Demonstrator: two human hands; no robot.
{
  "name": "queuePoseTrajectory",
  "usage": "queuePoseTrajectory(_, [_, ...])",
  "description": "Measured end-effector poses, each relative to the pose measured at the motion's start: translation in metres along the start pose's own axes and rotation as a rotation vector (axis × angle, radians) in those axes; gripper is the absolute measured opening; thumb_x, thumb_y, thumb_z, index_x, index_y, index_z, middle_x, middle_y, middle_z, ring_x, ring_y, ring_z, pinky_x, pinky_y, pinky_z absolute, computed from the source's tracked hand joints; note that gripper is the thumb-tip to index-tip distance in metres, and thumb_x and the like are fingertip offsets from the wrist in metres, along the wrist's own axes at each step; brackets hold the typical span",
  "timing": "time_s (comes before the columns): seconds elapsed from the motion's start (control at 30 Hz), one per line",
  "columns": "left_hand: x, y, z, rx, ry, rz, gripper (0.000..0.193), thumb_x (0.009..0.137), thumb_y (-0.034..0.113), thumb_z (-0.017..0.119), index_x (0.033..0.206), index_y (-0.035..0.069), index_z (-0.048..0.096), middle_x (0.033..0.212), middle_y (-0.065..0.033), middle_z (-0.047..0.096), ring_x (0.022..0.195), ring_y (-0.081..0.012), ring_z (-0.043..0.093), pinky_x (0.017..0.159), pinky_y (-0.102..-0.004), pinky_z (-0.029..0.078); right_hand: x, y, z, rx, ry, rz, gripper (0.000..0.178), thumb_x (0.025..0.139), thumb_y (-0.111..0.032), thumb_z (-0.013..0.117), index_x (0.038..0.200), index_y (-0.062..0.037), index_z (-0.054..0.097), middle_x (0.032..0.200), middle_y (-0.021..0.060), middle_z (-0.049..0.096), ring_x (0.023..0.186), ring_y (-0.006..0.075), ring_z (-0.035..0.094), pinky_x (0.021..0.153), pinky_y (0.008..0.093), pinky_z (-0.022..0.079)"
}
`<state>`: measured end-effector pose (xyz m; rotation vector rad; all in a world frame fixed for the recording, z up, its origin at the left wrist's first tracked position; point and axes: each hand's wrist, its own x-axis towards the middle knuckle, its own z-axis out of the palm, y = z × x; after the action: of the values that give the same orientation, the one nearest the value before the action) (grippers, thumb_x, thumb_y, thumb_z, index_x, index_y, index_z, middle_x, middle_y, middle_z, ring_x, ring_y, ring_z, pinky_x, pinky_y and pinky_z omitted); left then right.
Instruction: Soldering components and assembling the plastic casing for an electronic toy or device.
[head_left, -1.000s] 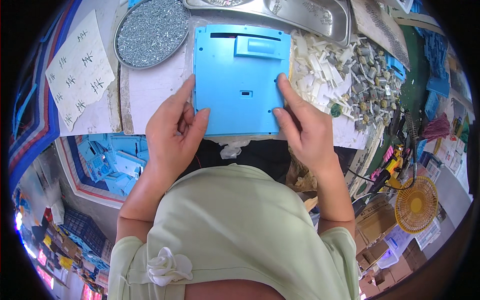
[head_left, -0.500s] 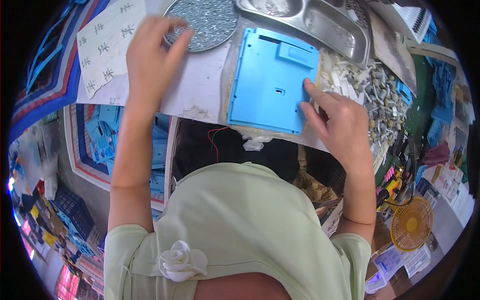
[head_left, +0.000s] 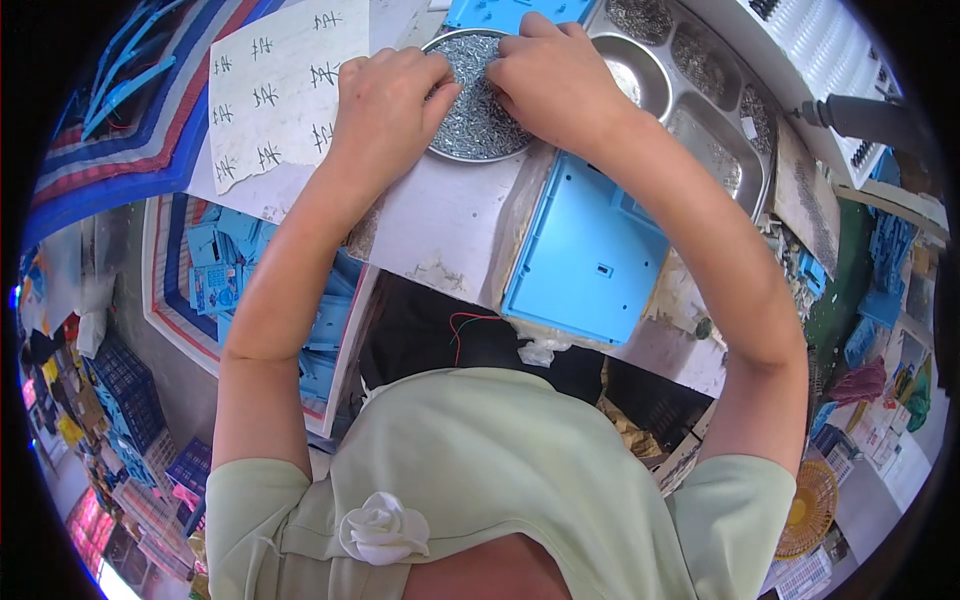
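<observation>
Both my hands are at a round metal dish filled with small silvery screws. Over its left rim, my left hand has its fingers curled, with the thumb close to the forefinger. My right hand reaches across the right rim, fingers bent together and tips down at the screws. What either hand pinches, if anything, is hidden. Nearer to me, a blue plastic casing panel lies flat on the table's front edge, partly covered by my right forearm.
A compartmented steel tray with small metal parts stands right of the dish. Paper with handwriting lies at the left. Below it, a lined bin holds blue casings. Another blue piece sits behind the dish.
My right hand has left the blue panel and moved up and left to the screw dish. My left hand's fingers have curled in at the dish. The whole view has shifted.
</observation>
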<state>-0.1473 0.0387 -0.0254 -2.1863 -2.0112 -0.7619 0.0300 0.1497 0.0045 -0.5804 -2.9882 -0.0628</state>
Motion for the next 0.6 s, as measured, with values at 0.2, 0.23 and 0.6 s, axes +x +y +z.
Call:
queuePoseTrajectory(0.2, [-0.002, 0.014, -0.011, -0.193, -0.009, 0.04, 0.017, 0.094, 0.022, 0.066, 0.09, 0.006, 0.066, 0.085, -0.0106, 0.065, 0.087, -0.0332, 0.063, 0.079, -0.0486, 0.045, 0.014, 0.011, 0.003, -0.028, -0.047, 0.027, 0.039, 0.095, -0.025, 0.068, 0.128, -0.0042, 0.062, 0.093, 0.0047, 0.073, 0.099, 0.027, 0.064, 0.086, 0.0447, 0.051])
queuePoseTrajectory(0.23, [-0.002, 0.022, -0.012, -0.271, -0.037, 0.046, 0.017, 0.094, 0.021, 0.065, 0.091, 0.005, 0.066, 0.085, -0.0123, 0.065, 0.087, -0.0349, 0.063, 0.079, -0.0493, 0.046, 0.012, 0.014, 0.005, -0.032, -0.044, 0.03, 0.047, 0.098, -0.026, 0.067, 0.138, -0.0038, 0.056, 0.096, 0.0052, 0.073, 0.101, 0.0271, 0.065, 0.087, 0.0453, 0.051])
queuePoseTrajectory(0.6, [0.013, 0.08, -0.018, -0.471, -0.437, 0.153, 0.02, 0.097, 0.017, 0.059, 0.09, -0.001, 0.059, 0.087, -0.0205, 0.062, 0.088, -0.041, 0.062, 0.08, -0.0481, 0.048, -0.128, 0.041, -0.048, 0.767, 0.282, 0.509, 0.011, 0.087, -0.01, 0.074, 0.092, 0.0, 0.074, 0.083, 0.0085, 0.067, 0.084, 0.0209, 0.062, 0.076, 0.0326, 0.05])
